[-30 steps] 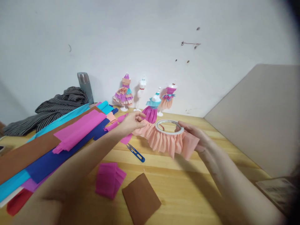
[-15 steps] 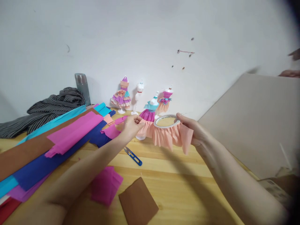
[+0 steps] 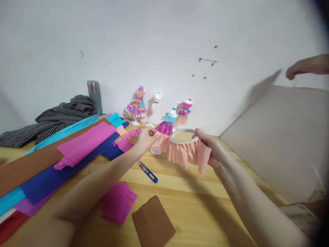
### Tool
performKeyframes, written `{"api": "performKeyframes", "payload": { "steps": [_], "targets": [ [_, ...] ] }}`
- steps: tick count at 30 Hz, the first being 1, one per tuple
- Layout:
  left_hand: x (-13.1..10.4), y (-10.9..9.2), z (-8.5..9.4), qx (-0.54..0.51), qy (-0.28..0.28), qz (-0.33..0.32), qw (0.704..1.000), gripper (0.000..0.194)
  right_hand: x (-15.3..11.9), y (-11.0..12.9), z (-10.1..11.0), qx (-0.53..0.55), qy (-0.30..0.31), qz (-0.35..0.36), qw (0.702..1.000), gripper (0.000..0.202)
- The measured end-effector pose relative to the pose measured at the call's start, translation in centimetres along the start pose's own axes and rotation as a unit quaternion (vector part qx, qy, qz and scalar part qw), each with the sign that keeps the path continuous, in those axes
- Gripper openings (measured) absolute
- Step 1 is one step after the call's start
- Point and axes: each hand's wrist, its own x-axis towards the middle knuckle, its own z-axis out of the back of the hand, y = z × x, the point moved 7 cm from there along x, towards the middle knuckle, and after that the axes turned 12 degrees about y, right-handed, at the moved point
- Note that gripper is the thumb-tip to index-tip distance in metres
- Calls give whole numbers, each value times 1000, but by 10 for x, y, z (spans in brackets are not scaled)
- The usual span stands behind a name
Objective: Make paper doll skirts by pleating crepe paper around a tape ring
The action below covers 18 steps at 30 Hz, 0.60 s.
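My left hand (image 3: 147,138) pinches the left end of a gathered strip of peach crepe paper (image 3: 177,151). Its ruffles hang down between my two hands, above the table. At the strip's upper right edge is a roll of tape (image 3: 183,136), which my right hand (image 3: 209,144) grips together with the paper's right end. Just behind the strip stands a small dress form (image 3: 166,127) with a blue top and magenta skirt, partly hidden. Blue thread snips (image 3: 147,172) lie on the table below my left hand.
Long sheets of coloured crepe paper (image 3: 84,140) cover the left side, beside a striped cloth (image 3: 66,113) and a flask (image 3: 94,96). More dress forms (image 3: 136,108) stand by the wall. Magenta (image 3: 119,202) and brown paper (image 3: 154,221) lie in front. Another person's hand (image 3: 307,67) is above a panel (image 3: 269,133).
Another person's hand has come further into view at the right, over the panel. The view has shifted slightly; my hands keep their hold on the paper and tape.
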Motion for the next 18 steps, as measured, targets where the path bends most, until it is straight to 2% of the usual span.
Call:
{"api": "performKeyframes", "payload": {
  "steps": [2,13,18],
  "targets": [
    [1,1,1,0,2,1,1000,7,-1,-4,4,24,-31,0,999,31],
    [3,1,4,25,0,-16,1000,7,-12,-7,-2,74,-72,-19,994,30],
    [5,4,5,38,-4,-18,999,5,-13,-5,-6,98,-78,-4,992,29]
  ]
}}
